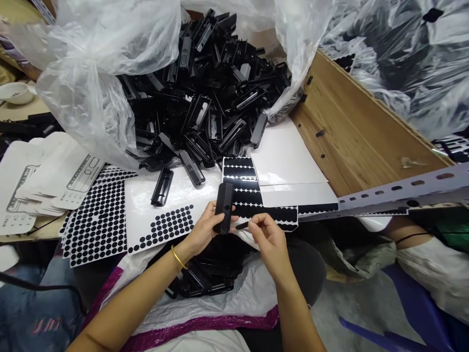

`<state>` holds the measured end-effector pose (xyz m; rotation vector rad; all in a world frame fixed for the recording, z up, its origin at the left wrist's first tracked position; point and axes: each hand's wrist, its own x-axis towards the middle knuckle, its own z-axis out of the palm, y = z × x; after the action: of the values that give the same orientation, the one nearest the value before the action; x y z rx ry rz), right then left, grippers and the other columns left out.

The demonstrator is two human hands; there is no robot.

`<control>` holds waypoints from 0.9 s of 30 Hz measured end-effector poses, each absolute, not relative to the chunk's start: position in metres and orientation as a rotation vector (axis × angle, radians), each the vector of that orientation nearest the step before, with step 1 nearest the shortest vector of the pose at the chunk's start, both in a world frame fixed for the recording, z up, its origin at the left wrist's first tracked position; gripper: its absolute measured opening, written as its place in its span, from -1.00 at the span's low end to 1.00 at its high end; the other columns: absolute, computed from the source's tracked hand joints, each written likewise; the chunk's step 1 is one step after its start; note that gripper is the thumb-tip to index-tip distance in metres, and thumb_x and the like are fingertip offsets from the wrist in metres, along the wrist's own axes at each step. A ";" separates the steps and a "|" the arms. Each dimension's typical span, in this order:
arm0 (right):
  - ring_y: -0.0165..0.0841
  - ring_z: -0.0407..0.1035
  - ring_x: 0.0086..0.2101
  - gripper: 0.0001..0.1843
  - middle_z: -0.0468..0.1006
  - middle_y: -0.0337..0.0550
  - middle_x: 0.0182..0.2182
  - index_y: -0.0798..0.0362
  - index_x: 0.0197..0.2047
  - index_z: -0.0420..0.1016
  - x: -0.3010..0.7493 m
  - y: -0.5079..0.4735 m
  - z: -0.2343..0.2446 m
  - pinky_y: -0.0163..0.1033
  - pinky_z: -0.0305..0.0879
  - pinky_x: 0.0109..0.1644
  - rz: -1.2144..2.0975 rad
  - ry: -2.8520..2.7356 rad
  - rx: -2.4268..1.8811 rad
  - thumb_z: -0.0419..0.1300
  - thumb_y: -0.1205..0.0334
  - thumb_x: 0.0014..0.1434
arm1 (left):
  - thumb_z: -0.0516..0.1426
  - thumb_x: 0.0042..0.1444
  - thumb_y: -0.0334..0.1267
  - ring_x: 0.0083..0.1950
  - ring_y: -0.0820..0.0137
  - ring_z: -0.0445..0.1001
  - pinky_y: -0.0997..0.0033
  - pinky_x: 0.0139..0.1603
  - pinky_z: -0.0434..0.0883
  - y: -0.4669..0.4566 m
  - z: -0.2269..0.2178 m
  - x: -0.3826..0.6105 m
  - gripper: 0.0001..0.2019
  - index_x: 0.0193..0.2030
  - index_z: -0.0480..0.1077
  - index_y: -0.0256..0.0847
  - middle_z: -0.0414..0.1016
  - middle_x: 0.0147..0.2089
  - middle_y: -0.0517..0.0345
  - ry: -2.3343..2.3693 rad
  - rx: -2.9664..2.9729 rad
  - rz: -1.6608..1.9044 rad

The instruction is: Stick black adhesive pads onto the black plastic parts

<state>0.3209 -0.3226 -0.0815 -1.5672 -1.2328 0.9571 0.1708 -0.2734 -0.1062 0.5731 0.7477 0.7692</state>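
Observation:
My left hand, with a yellow bracelet at the wrist, is closed round a black plastic casing with a textured face, held upright. Just right of it, my right hand pinches a small thin black sticker between thumb and finger. The sticker's tip is close to the casing; whether they touch, I cannot tell. Behind the hands lies a sheet of rounded black stickers. To the left is a white sheet with black dots along its lower part. A loose black casing rests on that sheet.
A large heap of black casings spills from a clear plastic bag. More dotted sheets and white printed cards lie left. A wooden board and perforated metal rail border the right. More casings sit in my lap.

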 end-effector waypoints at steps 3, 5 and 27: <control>-0.49 0.09 -0.59 -0.77 0.22 -0.34 -0.58 0.02 -0.43 0.24 0.311 -0.317 -0.081 -0.36 0.06 -0.56 1.281 -1.046 -1.459 0.11 0.04 0.10 | 0.17 0.07 -0.20 -0.06 0.29 0.47 0.14 -0.12 0.48 -0.280 -0.101 0.159 -0.60 0.06 0.25 -0.04 0.39 0.07 0.05 0.730 0.607 0.725; -0.49 0.08 -0.60 -0.76 0.22 -0.35 -0.60 0.02 -0.46 0.23 0.305 -0.315 -0.084 -0.37 0.05 -0.57 1.376 -1.051 -1.435 0.12 0.05 0.08 | 0.15 0.10 -0.19 -0.08 0.31 0.46 0.17 -0.14 0.50 -0.284 -0.098 0.152 -0.57 0.13 0.24 -0.01 0.42 0.01 0.06 0.740 0.619 0.699; -0.47 0.16 -0.60 -0.84 0.30 -0.34 -0.64 0.01 -0.52 0.26 0.290 -0.311 -0.084 -0.37 0.10 -0.55 1.311 -1.270 -1.564 0.09 0.23 0.08 | 0.12 0.11 -0.16 -0.10 0.31 0.44 0.39 -0.29 0.53 -0.291 -0.094 0.140 -0.47 0.24 0.17 0.10 0.39 0.08 0.06 0.792 0.711 0.590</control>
<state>0.2896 -0.3110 -0.0842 -1.5637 -1.2699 1.3114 0.1405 -0.2907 -0.0939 0.7110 0.7921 0.5905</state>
